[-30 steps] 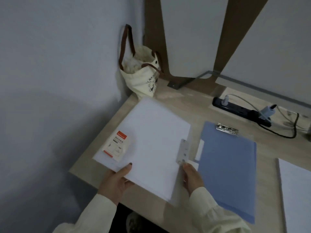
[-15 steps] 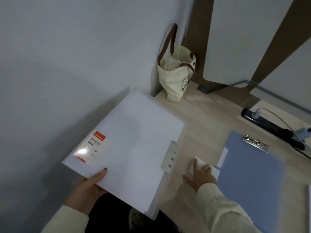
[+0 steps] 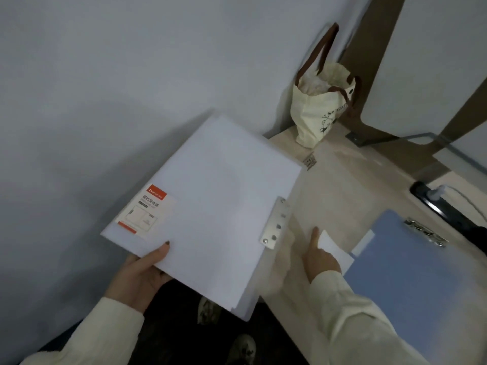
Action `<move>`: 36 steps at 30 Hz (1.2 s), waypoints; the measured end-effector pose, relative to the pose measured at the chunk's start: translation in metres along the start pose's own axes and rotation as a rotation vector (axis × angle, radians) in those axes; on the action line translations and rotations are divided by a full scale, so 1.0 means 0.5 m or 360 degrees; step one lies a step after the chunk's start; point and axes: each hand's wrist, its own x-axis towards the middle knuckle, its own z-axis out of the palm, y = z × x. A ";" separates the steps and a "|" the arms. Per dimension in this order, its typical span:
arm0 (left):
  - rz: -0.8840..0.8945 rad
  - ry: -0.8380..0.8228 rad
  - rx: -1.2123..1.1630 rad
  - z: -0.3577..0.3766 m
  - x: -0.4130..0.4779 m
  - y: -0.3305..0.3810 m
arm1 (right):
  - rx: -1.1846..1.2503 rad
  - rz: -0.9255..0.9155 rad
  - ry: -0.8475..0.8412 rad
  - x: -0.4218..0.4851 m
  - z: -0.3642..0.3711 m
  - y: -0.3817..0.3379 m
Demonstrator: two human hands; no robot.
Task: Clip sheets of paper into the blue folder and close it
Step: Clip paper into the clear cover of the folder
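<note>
Viewed from a head camera, looking down at a pale wooden desk [image 3: 340,185] set in a corner against a grey-white wall [image 3: 118,75].

Left hand [image 3: 142,272], in a cream sleeve [image 3: 87,335], closed on the near left corner of a translucent white plastic folder [image 3: 218,196], thumb with dark nail polish pressed on top, fingers hidden beneath. Folder held tilted, mostly out past the desk's left edge. Marked with an orange and white product label [image 3: 146,209] near its left corner and a silver metal clip bar [image 3: 276,223] along its right edge.

Right hand [image 3: 320,256], also cream-sleeved, laid loosely on the desk just right of the clip bar, index finger stretched forward beside a small white slip of paper [image 3: 334,248]; whether anything was gripped could not be told.

Flat blue plastic folder [image 3: 411,275] lying open on the desk at right, touched by neither hand, a silver spring clip [image 3: 425,231] at its far edge and the white slip overlapping its near left border.

Further back in the corner, a cream canvas tote bag with brown handles [image 3: 321,111], standing upright. At far right, a black power strip [image 3: 445,206] with a white plug. Below the white folder, shoes [image 3: 208,312] dimly seen on a dark floor.
</note>
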 end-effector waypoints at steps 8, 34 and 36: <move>0.0166 0.0037 -0.0044 -0.037 -0.069 -0.012 | 0.0579 0.0142 0.0191 -0.064 -0.014 0.023; -0.0677 -0.0577 0.0385 0.286 0.299 -0.211 | -0.0179 0.0017 0.0201 -0.081 -0.050 0.080; -0.0751 -0.0585 0.0443 0.301 0.321 -0.225 | -0.0254 0.0001 0.0144 -0.069 -0.041 0.070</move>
